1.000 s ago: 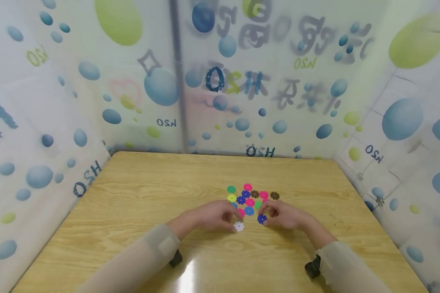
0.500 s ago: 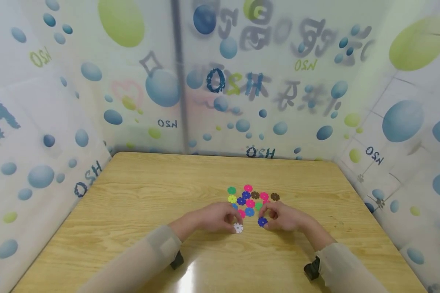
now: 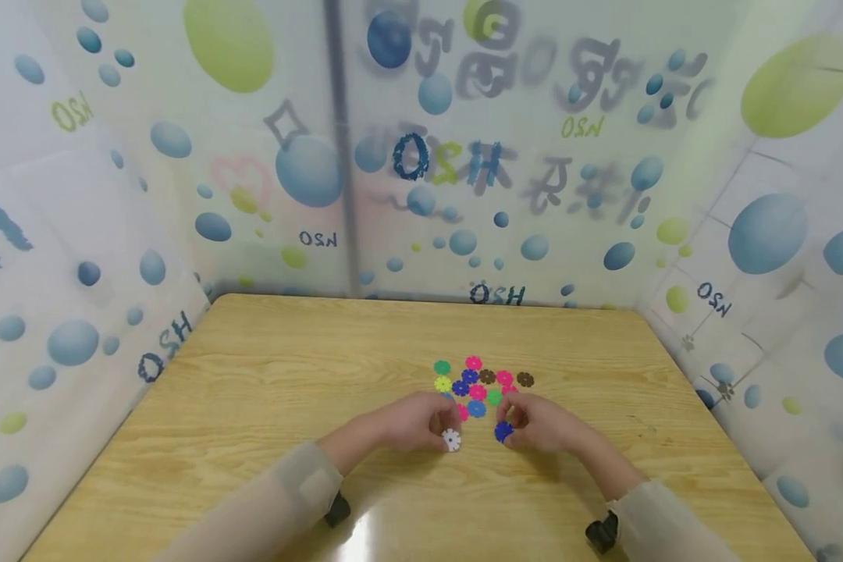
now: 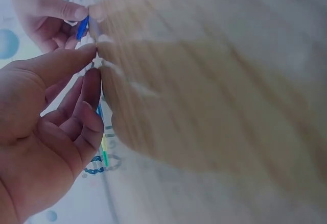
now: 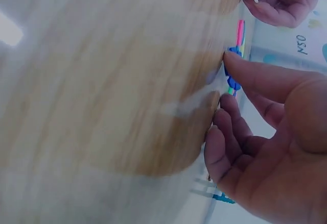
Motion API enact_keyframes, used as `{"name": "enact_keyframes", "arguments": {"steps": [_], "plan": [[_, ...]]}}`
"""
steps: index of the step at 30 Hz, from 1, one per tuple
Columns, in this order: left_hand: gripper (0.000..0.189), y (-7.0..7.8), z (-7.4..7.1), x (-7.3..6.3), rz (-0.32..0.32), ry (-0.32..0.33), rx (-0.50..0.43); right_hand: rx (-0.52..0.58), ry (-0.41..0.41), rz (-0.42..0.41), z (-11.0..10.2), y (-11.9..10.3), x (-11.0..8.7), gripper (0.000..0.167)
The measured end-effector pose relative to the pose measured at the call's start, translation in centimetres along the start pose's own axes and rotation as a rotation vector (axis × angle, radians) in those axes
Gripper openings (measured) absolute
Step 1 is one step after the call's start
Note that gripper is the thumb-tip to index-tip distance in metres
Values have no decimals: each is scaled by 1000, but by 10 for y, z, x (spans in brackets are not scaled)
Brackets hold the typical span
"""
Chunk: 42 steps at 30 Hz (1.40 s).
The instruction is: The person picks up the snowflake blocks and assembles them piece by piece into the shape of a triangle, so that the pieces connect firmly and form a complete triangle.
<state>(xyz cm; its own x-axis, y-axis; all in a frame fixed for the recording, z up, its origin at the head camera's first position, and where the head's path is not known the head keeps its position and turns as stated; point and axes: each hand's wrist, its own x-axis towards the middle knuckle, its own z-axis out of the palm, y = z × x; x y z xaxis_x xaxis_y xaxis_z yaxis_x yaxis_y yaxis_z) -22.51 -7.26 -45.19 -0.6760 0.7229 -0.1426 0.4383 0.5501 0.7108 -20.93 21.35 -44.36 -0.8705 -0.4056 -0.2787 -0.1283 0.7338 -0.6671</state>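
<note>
Fingers [image 4: 91,87] of the left hand [image 3: 413,421], arched inward, pinch a white disc [image 3: 451,440]. To its right, a blue disc [image 3: 503,432] is clamped in the right hand [image 3: 544,423], likewise curved. Whether either touches the desk [image 3: 288,343] is unclear; the hands partly hide other discs [image 3: 477,393] behind. Sleeves [image 3: 274,492] run out of frame.

In front of the multicolored disc cluster [image 3: 478,393], a white notched disc [image 3: 452,440] and a dark-blue notched disc [image 3: 503,432] are held tilted, apart.
</note>
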Motion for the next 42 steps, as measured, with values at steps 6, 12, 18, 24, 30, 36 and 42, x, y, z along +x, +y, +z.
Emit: {"name": "enact_keyframes", "arguments": {"steps": [6,12,18,24,30,36,42], "plan": [[19,-5,2,-3,15,44,-26,10,60,24,4,0,-5,29],[1,-10,2,-4,23,177,-53,48,71,-26,2,7,-8,19],[8,-5,-1,-10,-1,309,-164,120,111,-68,1,10,-10,10],[17,0,-5,-13,-36,387,-300,182,202,-127,2,7,-9,9],[26,6,-9,-14,-40,419,-390,236,283,-166,4,-1,-11,15],[26,12,-11,-17,-80,441,-514,294,329,-157,6,-13,-12,19],[22,17,-12,-20,-108,437,-583,362,314,-183,9,-23,-12,15]]}}
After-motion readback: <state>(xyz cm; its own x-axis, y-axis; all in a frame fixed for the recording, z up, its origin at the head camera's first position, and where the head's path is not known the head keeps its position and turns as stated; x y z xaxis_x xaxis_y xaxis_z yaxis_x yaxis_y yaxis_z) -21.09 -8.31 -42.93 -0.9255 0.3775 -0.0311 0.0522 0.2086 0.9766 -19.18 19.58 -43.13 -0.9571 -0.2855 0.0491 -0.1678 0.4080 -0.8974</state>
